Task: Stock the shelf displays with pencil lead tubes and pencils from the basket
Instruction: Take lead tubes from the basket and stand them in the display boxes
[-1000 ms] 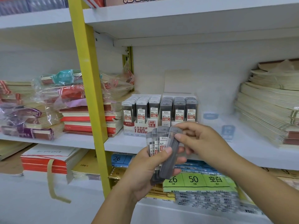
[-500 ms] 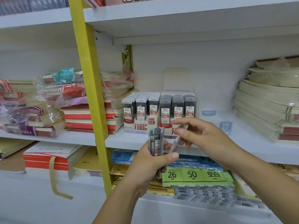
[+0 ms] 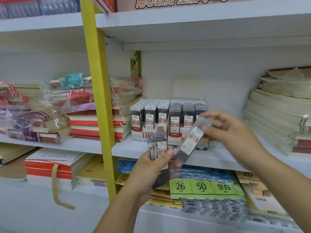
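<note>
White shelf [image 3: 218, 158], display boxes [image 3: 175, 134] full of lead tubes [image 3: 149, 115], left hand [image 3: 151, 169] gripping a bundle [image 3: 159, 147], right hand [image 3: 235, 132] pinching one tilted tube [image 3: 190, 142]

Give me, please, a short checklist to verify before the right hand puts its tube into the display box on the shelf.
1. Grip of the right hand on the single tube: ok, pinched near its upper end.
2. Tube upright for insertion: not ok, it leans steeply.
3. Tube size matches the 0.7 display box: cannot tell, its label is blurred.
4. Free slot in that box: cannot tell, the hand and tube partly hide the right row.
5. Hold of the left hand on the bundle of tubes: ok, thumb and fingers curl round it.
</note>
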{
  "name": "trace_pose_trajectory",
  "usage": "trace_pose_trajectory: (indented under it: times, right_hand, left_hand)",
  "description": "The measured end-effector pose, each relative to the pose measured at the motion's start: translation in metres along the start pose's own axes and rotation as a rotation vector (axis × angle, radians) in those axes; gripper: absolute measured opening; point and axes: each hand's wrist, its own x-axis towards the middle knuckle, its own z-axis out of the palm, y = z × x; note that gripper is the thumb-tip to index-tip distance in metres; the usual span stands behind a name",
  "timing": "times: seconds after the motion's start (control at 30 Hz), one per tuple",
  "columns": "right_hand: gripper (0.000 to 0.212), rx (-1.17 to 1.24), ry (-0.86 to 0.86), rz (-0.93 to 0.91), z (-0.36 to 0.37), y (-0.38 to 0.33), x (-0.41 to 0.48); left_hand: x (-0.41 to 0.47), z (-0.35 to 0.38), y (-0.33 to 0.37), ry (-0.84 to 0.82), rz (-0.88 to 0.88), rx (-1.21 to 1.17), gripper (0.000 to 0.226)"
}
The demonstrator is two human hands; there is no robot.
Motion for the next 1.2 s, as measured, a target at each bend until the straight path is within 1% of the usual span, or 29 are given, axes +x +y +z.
trace_pose_trajectory:
  times: [0.07, 0.1, 0.17, 0.23, 0.3, 0.4, 0.47, 0.53, 0.63, 0.73, 0.8, 0.87, 0.93, 1.0, 1.03, 1.1, 1.13, 1.17, 1.2]
  right_hand:
    - [0.027, -0.061, 0.155, -0.147, -0.018, -0.015, 0.016]
    - [0.030, -0.102, 0.190, -0.214, -0.025, -0.022, 0.025]
    - [0.038, -0.233, 0.195, -0.312, -0.033, -0.030, 0.043]
    - [0.041, -0.405, 0.166, -0.343, -0.035, -0.030, 0.059]
    - [0.038, -0.498, 0.137, -0.342, -0.035, -0.027, 0.069]
    - [0.029, -0.631, 0.120, -0.312, -0.031, -0.016, 0.078]
    - [0.024, -0.665, 0.135, -0.273, -0.029, -0.013, 0.083]
    - [0.022, -0.659, 0.159, -0.259, -0.028, -0.013, 0.088]
    - [0.021, -0.647, 0.176, -0.263, -0.028, -0.013, 0.092]
    - [0.021, -0.697, 0.100, -0.187, -0.028, -0.005, 0.092]
    - [0.021, -0.736, 0.046, -0.130, -0.027, 0.004, 0.090]
    - [0.017, -0.864, 0.046, -0.164, -0.026, 0.010, 0.089]
    - [0.011, -1.003, 0.084, -0.172, -0.026, 0.011, 0.089]
    - [0.015, -1.077, 0.140, -0.179, -0.026, 0.009, 0.084]
    - [0.018, -1.069, 0.181, -0.218, -0.025, 0.007, 0.079]
    - [0.024, -0.943, 0.260, -0.339, -0.017, 0.003, 0.059]
    - [0.026, -0.822, 0.251, -0.359, -0.009, 0.001, 0.045]
    - [0.026, -0.661, 0.189, -0.328, 0.001, 0.000, 0.029]
    - [0.027, -0.498, 0.088, -0.264, 0.012, 0.000, 0.015]
  left_hand:
    - [0.003, -0.001, 0.002, 0.036, 0.034, 0.029, 0.044]
    - [0.004, -0.002, 0.003, 0.047, 0.046, 0.055, 0.044]
    - [0.005, -0.002, 0.005, 0.056, 0.050, 0.088, 0.042]
    - [0.006, -0.001, 0.007, 0.048, 0.045, 0.121, 0.040]
    - [0.007, 0.000, 0.007, 0.035, 0.053, 0.139, 0.039]
    - [0.009, -0.002, 0.006, -0.006, 0.067, 0.116, 0.025]
    - [0.010, -0.003, 0.006, -0.061, 0.058, 0.143, 0.017]
    - [0.009, -0.005, 0.006, -0.099, 0.039, 0.171, 0.018]
    - [0.009, -0.005, 0.008, -0.111, 0.029, 0.155, 0.025]
    - [0.009, -0.006, 0.007, -0.113, 0.044, 0.157, 0.012]
    - [0.008, -0.007, 0.006, -0.100, 0.048, 0.151, 0.016]
    - [0.008, -0.007, 0.007, -0.081, 0.056, 0.138, 0.020]
    - [0.006, -0.006, 0.007, -0.083, 0.062, 0.129, 0.016]
    - [0.005, -0.005, 0.008, -0.086, 0.067, 0.116, 0.013]
    - [0.004, -0.004, 0.008, -0.086, 0.064, 0.106, 0.012]
    - [0.003, -0.003, 0.009, -0.096, 0.068, 0.079, 0.025]
    - [0.003, -0.002, 0.009, -0.106, 0.072, 0.077, 0.028]
    - [0.001, 0.000, 0.010, -0.117, 0.073, 0.080, 0.026]
    - [0.000, 0.002, 0.010, -0.132, 0.074, 0.083, 0.023]
